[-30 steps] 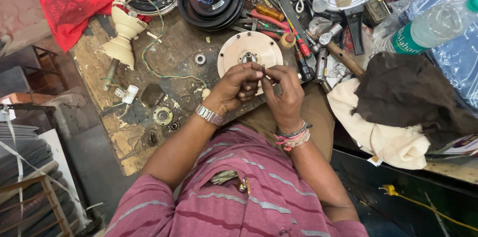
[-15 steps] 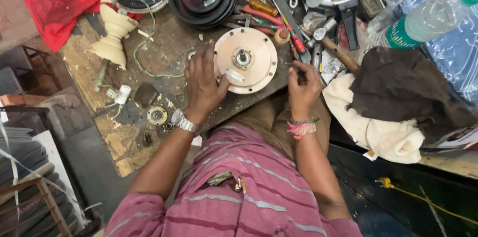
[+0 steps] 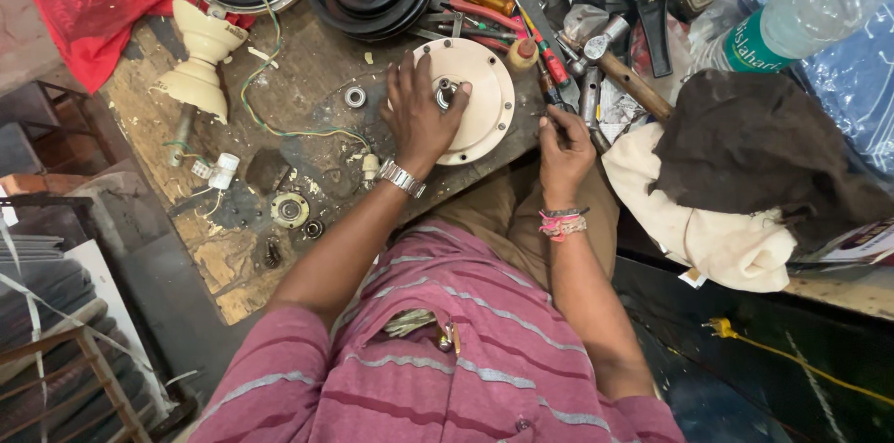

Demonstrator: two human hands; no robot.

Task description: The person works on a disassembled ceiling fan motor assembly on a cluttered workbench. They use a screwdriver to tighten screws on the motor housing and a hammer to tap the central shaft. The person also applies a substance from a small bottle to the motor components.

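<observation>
My left hand (image 3: 421,117) lies spread wide on the cream round motor cover (image 3: 475,98) on the bench (image 3: 233,247), while at three o'clock my right hand (image 3: 562,147) pinches something too small to tell.

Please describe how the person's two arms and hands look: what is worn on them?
Both hands are bare, without gloves. The left hand has a silver metal watch on the wrist. The right hand has pink and dark thread bracelets. Short maroon sleeves with thin grey stripes cover the upper arms.
</observation>
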